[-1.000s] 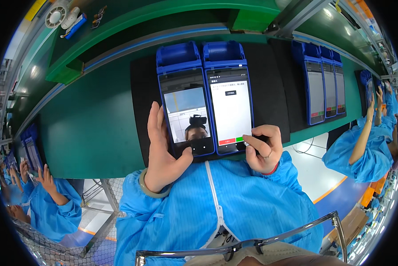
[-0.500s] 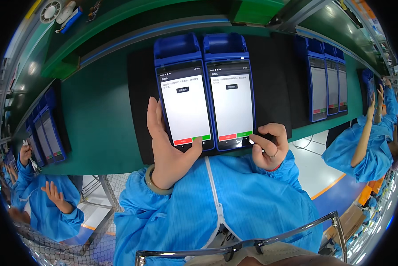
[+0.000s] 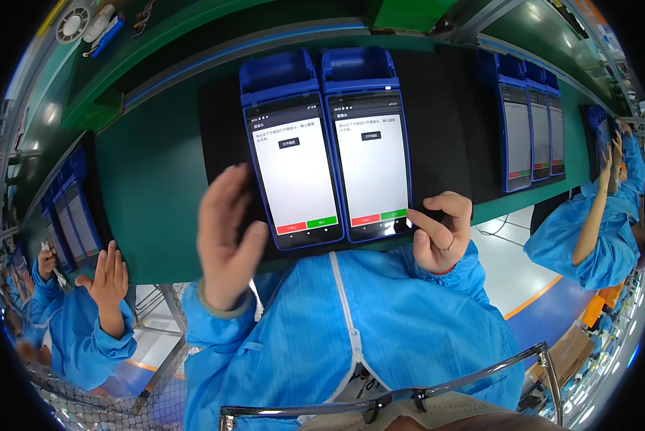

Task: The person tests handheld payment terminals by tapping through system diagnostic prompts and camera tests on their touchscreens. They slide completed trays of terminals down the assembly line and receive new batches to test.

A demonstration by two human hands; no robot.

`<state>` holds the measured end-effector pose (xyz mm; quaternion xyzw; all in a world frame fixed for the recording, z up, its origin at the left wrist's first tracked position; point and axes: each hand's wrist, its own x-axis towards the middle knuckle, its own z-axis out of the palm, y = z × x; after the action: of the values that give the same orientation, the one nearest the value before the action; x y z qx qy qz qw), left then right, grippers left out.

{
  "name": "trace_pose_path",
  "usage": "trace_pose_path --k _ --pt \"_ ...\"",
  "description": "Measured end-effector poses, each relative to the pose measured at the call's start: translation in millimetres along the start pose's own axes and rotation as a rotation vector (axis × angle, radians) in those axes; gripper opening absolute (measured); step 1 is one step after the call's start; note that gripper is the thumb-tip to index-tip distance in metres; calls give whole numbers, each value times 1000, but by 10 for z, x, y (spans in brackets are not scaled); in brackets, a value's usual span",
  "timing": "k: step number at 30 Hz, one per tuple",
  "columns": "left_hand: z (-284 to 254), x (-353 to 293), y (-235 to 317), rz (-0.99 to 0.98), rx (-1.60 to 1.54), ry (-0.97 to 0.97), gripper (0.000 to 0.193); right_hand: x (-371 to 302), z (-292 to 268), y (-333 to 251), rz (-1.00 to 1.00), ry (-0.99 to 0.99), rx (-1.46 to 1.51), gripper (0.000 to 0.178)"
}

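Two blue handheld payment terminals lie side by side on a black mat (image 3: 444,136) on the green surface (image 3: 157,194). The left hand (image 3: 225,241) is open, raised just beside the left terminal (image 3: 288,161), blurred. The right hand (image 3: 441,230), fingers curled, grips the lower right corner of the right terminal (image 3: 369,154).

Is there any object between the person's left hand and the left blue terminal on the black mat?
Nothing visible stands between them. The left hand is raised, open and blurred, just beside the lower left edge of the left blue terminal. The right hand is at the lower right corner of the right blue terminal.
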<state>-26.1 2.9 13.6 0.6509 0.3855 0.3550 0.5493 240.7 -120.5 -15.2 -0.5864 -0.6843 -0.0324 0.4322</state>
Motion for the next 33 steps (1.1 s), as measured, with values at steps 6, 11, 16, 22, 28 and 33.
trace_pose_path --k 6,11,16,22,28,33 --pt "-640 27 -111 109 674 382 40 59 26 31 -21 9 14 19" --pt "-1044 25 -151 104 1096 419 38 69 15 -5 -15 19 30 18" --pt "-1404 -67 -191 53 1375 332 40 66 39 -29 -5 26 46 18" --pt "-1500 -16 -198 133 1628 213 39 59 32 -38 17 26 44 20" --pt "-1506 83 -154 -85 2033 111 22 63 11 -27 48 19 41 20" --pt "-1746 154 -140 -218 2256 -213 12 33 21 -23 82 35 52 19"
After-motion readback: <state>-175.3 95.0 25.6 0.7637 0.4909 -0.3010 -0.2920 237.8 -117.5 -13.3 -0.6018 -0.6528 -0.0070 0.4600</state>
